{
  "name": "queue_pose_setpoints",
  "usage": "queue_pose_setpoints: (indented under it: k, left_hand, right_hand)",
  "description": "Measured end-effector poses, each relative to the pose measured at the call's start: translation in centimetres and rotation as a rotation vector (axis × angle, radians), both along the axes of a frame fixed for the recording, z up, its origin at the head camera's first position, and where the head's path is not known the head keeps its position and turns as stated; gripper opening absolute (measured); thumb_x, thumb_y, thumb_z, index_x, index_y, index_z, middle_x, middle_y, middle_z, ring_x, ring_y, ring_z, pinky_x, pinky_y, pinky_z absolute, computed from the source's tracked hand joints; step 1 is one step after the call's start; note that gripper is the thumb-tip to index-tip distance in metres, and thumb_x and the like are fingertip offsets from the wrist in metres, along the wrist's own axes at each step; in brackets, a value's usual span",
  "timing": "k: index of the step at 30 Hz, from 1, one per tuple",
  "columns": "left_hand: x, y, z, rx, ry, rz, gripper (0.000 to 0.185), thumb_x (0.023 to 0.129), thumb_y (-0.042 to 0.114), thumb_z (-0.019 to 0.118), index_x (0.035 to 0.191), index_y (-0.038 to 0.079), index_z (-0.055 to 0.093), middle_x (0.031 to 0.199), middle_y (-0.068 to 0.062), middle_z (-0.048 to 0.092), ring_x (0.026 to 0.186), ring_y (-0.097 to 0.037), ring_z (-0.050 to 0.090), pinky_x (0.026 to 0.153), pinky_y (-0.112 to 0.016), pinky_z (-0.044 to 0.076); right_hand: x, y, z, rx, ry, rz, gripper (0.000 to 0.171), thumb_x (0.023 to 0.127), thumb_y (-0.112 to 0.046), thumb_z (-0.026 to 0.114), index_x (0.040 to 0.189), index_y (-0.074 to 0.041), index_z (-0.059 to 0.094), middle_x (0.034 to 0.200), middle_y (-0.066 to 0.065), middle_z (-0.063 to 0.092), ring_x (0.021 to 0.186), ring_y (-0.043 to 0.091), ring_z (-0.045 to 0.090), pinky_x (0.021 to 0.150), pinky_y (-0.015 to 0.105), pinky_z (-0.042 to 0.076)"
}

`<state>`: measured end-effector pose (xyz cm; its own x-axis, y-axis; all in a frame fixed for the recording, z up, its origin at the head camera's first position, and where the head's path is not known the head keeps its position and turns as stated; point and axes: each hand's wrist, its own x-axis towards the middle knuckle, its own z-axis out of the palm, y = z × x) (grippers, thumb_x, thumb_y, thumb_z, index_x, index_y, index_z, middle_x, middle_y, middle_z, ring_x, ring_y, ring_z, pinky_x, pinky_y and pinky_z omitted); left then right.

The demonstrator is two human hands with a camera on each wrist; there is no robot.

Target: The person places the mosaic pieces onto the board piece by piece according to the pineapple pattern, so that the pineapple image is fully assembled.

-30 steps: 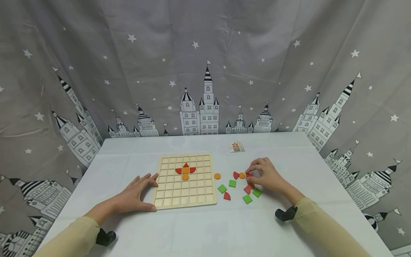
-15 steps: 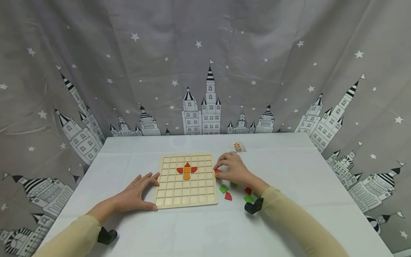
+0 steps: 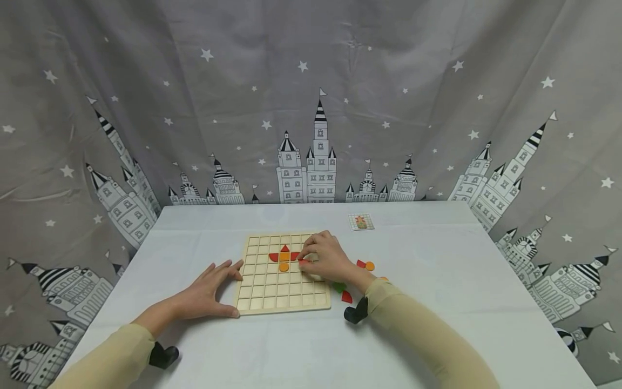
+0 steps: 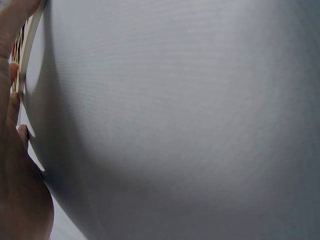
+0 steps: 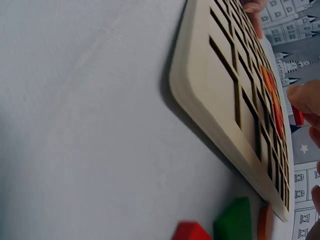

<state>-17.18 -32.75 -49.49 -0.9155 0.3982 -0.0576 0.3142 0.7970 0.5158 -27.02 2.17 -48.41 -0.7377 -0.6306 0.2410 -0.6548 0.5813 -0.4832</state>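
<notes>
1. The right hand (image 3: 326, 256) has thumb and finger clamped on a flat, glossy red piece (image 5: 298, 116) whose outline is mostly hidden. The piece is held above a square, pale wooden grid board (image 3: 272, 294), towards two o'clock from its centre.
2. To seat it well, I would turn the piece until its straight sides match a cell's ridges, lower it level, and let go only once it lies flat.
3. Nearest it, a red curved-edge piece (image 3: 295, 255) lies at three o'clock of a flat orange square (image 3: 284, 256); a careless knuckle could nudge either. A small red triangle (image 3: 285, 248) sits at twelve, another red curved-edge piece (image 3: 274, 257) at nine, a flat orange disc (image 3: 284, 267) at six.
4. The left hand (image 3: 209, 294) has fingers and thumb spread apart along the board's edge, eight to nine o'clock; light pressure there should steady it.
5. Further out, at three to four o'clock of the board, lie a loose red quarter-round (image 3: 346, 296) and a partly covered green piece (image 3: 339, 287); a printed pattern card (image 3: 362, 221) is at two.
6. Compared with half a second ago, the right hand has gone from beside the board to over it; the left hand and seated pieces match.
</notes>
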Motion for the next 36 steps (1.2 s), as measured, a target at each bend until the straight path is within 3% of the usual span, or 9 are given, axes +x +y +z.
queue_pose_setpoints:
  k: [11,21,36]
  left_hand:
    - [-0.1,-0.1,0.0,-0.007,-0.005,-0.001,0.083,0.066,0.07,0.084,0.127,0.023,0.052,0.167,-0.009,0.029,0.154,-0.041,0.015,0.124,-0.061,0.001]
    - [0.0,-0.1,-0.1,-0.009,0.0,0.0,0.084,0.066,0.071,0.083,0.126,0.022,0.052,0.167,-0.01,0.029,0.154,-0.041,0.015,0.124,-0.061,0.001]
    - [-0.1,-0.1,0.0,-0.012,0.003,-0.008,0.084,0.066,0.071,0.083,0.126,0.023,0.052,0.167,-0.01,0.029,0.154,-0.041,0.015,0.124,-0.061,0.001]
  right_hand:
    - [0.3,-1.8,-1.3,-0.008,0.012,-0.06,0.014,0.09,-0.036,0.076,0.101,-0.028,0.081,0.115,-0.009,0.061,0.118,0.019,0.045,0.097,0.04,0.039]
    - [0.7,-2.3,-1.7,-0.041,-0.01,-0.091,0.013,0.089,-0.037,0.077,0.099,-0.028,0.079,0.112,-0.008,0.06,0.114,0.019,0.045,0.096,0.04,0.038]
    - [0.7,-2.2,-2.0,-0.005,-0.013,-0.12,0.019,0.088,-0.042,0.078,0.102,-0.03,0.078,0.113,-0.01,0.059,0.116,0.017,0.043,0.098,0.038,0.039]
